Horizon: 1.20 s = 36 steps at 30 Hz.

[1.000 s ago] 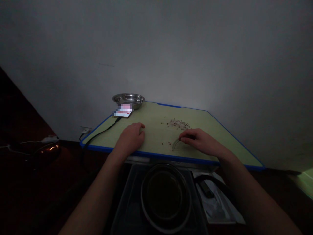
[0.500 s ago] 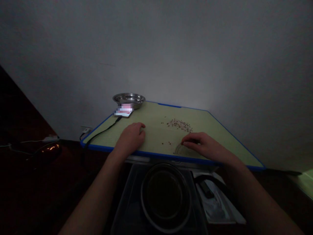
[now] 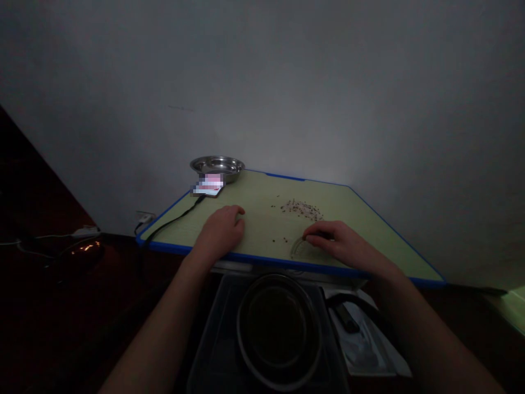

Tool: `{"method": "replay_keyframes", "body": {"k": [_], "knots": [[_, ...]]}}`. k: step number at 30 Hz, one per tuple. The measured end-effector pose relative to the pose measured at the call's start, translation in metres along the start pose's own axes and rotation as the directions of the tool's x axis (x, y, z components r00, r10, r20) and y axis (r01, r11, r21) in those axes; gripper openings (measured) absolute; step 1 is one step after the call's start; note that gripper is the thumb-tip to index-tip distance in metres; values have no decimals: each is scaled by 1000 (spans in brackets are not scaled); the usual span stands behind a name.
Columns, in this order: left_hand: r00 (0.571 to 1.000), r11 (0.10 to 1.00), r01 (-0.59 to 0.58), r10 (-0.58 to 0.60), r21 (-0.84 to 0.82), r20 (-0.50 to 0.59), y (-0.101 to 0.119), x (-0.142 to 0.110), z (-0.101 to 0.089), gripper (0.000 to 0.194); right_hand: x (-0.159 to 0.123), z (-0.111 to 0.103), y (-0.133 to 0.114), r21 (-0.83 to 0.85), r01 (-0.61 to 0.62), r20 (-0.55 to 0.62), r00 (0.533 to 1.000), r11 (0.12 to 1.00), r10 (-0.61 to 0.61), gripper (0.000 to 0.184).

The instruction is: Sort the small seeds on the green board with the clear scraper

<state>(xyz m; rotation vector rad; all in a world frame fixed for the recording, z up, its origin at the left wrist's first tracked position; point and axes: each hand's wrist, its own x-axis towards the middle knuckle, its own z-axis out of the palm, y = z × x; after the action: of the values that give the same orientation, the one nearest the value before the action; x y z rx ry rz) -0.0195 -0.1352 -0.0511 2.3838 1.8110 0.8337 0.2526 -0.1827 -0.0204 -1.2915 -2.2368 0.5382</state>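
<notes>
My left hand [image 3: 221, 229] rests on the pale green tabletop [image 3: 254, 191], its index finger and thumb apart with nothing between them. At the table's front edge, my right hand [image 3: 338, 239] has thumb and index fingertips pinched together. Whatever sits in that pinch is too small and dark to name. Just under these fingertips lies a clear curved thing with a rounded rim [image 3: 298, 249], partly hidden by the hand; I cannot tell if it is a dish or a lid. Beyond it spreads a pile of pale grains mixed with dark beans or seeds [image 3: 301, 209]. A few dark ones [image 3: 285, 239] lie apart nearer me.
A shiny metal bowl [image 3: 217, 166] stands at the back left. Before it lies a lit phone [image 3: 209, 187] with a black cable [image 3: 176, 219]. Blue edging [image 3: 262, 260] borders the table. Below it is a round dark pot or lid [image 3: 279, 331]. A wall rises behind.
My right fingertips have shifted slightly left, and more of the clear rounded rim shows below them. My left hand stays in place.
</notes>
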Motion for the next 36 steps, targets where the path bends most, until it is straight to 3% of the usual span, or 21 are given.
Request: {"method": "replay_keyframes", "body": {"k": [10,21,30,36], "knots": [[1000,1000,4,-4,-7,6,1,0,-1,33,-10,2,-8,13,5,-11,1000,1000,-5,18],[1000,1000,-6,6,-10,-5,-1,-1,-1,32,-8,1,5,6,-25,-42,999,1000,25,19],[1000,1000,3,-3,-1,-24,-2,-2,-2,32,12,6,14,-24,-93,-198,976,995,87,22],[1000,1000,4,-4,-5,-14,-2,-2,-3,31,11,6,9,-12,-34,-161,986,999,31,20]]}}
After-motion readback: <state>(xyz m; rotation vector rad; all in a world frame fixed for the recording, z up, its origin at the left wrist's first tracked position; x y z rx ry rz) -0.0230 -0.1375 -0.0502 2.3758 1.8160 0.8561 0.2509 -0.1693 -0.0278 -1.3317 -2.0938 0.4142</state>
